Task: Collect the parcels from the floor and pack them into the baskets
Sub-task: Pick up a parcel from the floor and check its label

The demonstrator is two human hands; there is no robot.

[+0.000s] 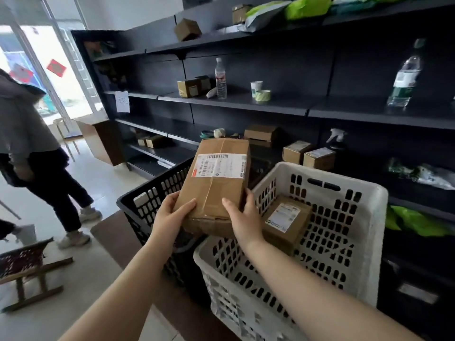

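Observation:
A long brown cardboard parcel [216, 183] with a white shipping label is held up over the gap between two baskets. My left hand [172, 215] grips its near left corner, thumb on top. My right hand [242, 215] grips its near right side, thumb on top. Below to the left stands a black slotted basket [147, 198]. A white slotted basket [344, 217] stands to the right, with a smaller labelled cardboard parcel [285, 222] leaning inside it.
Dark shelving [270, 104] runs along the back and right, carrying small boxes, water bottles, a paper cup, tape and green mail bags. Another person [37, 156] stands at left on the tiled floor. A low wooden stool [27, 274] sits at lower left.

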